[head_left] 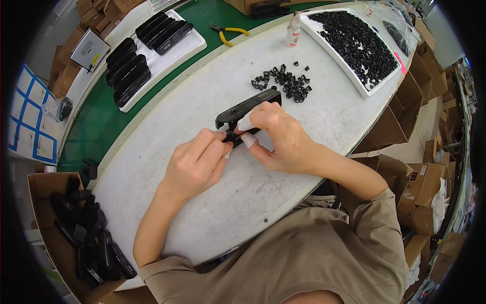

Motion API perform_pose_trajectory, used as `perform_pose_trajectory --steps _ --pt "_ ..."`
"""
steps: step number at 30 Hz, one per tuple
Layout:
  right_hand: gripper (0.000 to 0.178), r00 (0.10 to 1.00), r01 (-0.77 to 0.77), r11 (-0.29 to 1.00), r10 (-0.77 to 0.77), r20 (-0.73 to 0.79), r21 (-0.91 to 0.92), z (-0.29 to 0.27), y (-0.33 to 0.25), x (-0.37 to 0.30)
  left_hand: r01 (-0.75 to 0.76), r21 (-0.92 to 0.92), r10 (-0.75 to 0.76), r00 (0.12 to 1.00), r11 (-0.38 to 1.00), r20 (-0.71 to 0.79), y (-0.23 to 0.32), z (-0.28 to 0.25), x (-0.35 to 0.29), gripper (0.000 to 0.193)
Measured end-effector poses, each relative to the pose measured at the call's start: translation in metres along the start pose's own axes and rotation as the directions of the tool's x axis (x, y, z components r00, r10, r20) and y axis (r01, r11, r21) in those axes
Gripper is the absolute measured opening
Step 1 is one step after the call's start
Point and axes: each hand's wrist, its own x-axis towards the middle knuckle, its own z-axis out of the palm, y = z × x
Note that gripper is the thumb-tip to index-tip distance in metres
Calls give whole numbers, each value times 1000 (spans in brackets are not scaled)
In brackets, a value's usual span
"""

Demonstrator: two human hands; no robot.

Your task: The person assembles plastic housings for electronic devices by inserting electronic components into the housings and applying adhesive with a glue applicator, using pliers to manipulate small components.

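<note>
A long black plastic housing (pixel 248 107) is held tilted above the white tabletop, its open hollow side toward me. My left hand (pixel 195 162) is closed, thumb and forefinger pinching at the housing's near left end. My right hand (pixel 286 137) is closed on its near edge, thumb and forefinger meeting close to the left fingertips. White coverings wrap some fingertips on both hands. Whether a small part sits between the fingertips is hidden. Just beyond the housing lies a loose pile of small black plastic pieces (pixel 291 84).
A white tray (pixel 365 92) full of small black pieces stands at the far right, beside a small bottle (pixel 293 33). Yellow-handled cutters (pixel 228 35) and a white foam tray (pixel 195 46) with black housings lie beyond. A cardboard box (pixel 40 190) of black housings stands at left.
</note>
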Motion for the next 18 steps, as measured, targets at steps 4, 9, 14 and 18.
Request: perform_pose_trajectory --steps 4,9,14,18 --pt "48 999 -27 999 28 20 -20 0 -3 -2 -22 12 22 1000 1000 -2 2 0 1 16" --pt "48 971 -238 970 238 4 45 0 -14 -2 -30 52 29 1000 998 8 5 1 0 15" --pt "48 900 -435 895 435 23 97 -5 -25 2 -74 95 72 997 993 22 9 4 1 13" --pt "53 913 -407 913 407 1 -9 -5 -29 2 -115 159 115 993 980 10 15 5 0 10"
